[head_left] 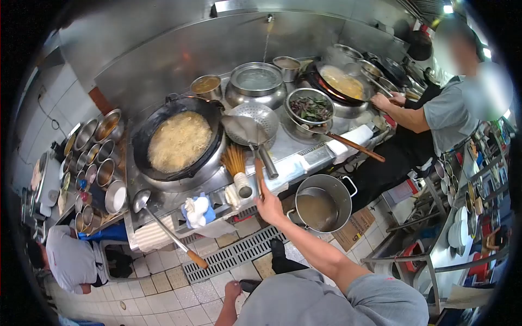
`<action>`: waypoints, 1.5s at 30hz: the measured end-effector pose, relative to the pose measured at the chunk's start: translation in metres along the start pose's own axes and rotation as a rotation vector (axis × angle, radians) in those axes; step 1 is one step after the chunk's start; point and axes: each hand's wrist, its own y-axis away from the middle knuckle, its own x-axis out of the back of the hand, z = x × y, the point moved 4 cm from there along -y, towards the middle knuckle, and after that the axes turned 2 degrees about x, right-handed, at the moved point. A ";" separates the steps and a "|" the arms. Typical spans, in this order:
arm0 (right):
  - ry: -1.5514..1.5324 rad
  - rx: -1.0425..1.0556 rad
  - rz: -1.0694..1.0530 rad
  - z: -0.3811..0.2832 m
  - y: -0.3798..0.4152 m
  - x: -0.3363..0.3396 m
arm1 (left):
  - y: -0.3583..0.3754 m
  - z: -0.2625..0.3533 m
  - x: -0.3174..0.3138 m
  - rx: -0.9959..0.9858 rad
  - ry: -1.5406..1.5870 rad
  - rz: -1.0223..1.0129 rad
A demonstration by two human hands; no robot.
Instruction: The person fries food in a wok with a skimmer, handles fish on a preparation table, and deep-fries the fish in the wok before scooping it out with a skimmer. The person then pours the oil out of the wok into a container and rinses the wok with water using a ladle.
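My right hand (269, 208) is closed round the wooden handle (259, 176) of a strainer (260, 120), which lies on the steel range between the wok and a pot of greens. My left hand (232, 289) hangs low by my side, away from the range; its fingers look curled, and whatever they may hold cannot be made out. Pale liquid bubbles in the large black wok (179, 142). Beside the strainer stands a bamboo brush (235, 163). A ladle (142, 200) with a wooden-tipped handle rests at the front left edge.
A deep pot (348, 209) stands right of my right hand. Greens fill a handled strainer (310, 106). A co-worker (440, 114) is at another wok (340, 84); another person (70, 255) is at lower left. Seasoning bowls (116, 196) line the left side.
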 end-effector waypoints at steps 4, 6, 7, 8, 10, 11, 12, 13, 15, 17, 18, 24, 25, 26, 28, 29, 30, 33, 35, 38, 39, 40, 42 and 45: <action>0.035 0.089 -0.017 0.029 0.030 0.011 | -0.064 0.082 0.003 -0.379 -0.278 0.145; -0.079 0.005 -0.067 0.036 0.052 0.031 | -0.074 0.137 0.010 -0.440 -0.202 0.238; -0.052 0.027 -0.065 0.043 0.062 0.038 | -0.085 0.156 0.011 -0.403 -0.238 0.221; -0.022 0.049 -0.062 0.054 0.073 0.046 | -0.094 0.175 0.010 -0.367 -0.272 0.202; 0.076 0.023 -0.174 0.084 0.092 0.056 | -0.113 0.206 0.006 -0.532 -0.313 0.369; 0.050 -0.013 -0.183 0.096 0.102 0.063 | -0.121 0.221 0.004 -0.694 -0.357 0.542; 0.051 -0.153 -0.250 0.081 0.106 0.081 | -0.135 0.226 -0.001 -0.705 -0.351 0.534; 0.107 -0.018 -0.200 0.087 0.114 0.087 | -0.151 0.227 -0.005 -0.630 -0.405 0.491; 0.200 -0.072 -0.248 0.122 0.129 0.092 | -0.171 0.241 -0.006 -0.431 -0.391 0.229; 0.230 -0.151 -0.312 0.150 0.142 0.099 | -0.134 0.271 0.003 -0.273 -0.353 0.034; 0.265 -0.243 -0.417 0.166 0.148 0.103 | -0.115 0.289 0.006 -0.249 -0.362 0.058; 0.279 -0.560 -0.398 0.226 0.191 0.134 | -0.272 0.226 -0.017 -0.601 -0.756 0.139; 0.268 -0.577 -0.386 0.237 0.203 0.135 | -0.267 0.229 -0.011 -0.572 -0.752 0.128; 0.264 -0.678 -0.332 0.250 0.217 0.139 | -0.262 0.235 -0.005 -0.541 -0.741 0.123; 0.259 -0.842 -0.272 0.282 0.251 0.142 | -0.282 0.224 -0.009 -0.654 -0.955 0.141; 0.257 -0.912 -0.259 0.295 0.271 0.143 | -0.298 0.214 -0.016 -0.767 -1.162 0.161; 0.277 -0.953 -0.273 0.310 0.292 0.140 | -0.293 0.218 -0.012 -0.721 -1.058 0.147; 0.264 -1.104 -0.367 0.307 0.331 0.149 | -0.271 0.231 -0.009 -0.635 -0.986 0.096; 0.226 -1.206 -0.450 0.301 0.343 0.152 | -0.257 0.238 -0.006 -0.753 -1.024 0.092; 0.238 -1.072 -0.365 0.315 0.357 0.130 | -0.273 0.233 -0.001 -0.523 -0.828 0.125; 0.236 -1.074 -0.358 0.320 0.357 0.122 | -0.280 0.225 0.001 -0.530 -0.829 0.125; 0.201 -1.006 -0.293 0.322 0.348 0.116 | -0.280 0.223 0.002 -0.729 -0.839 0.174; 0.015 -0.849 -0.170 0.325 0.332 0.107 | -0.278 0.232 -0.001 -0.932 -0.846 0.221; 0.016 -0.814 -0.176 0.323 0.318 0.110 | -0.277 0.238 -0.006 -0.842 -0.905 0.146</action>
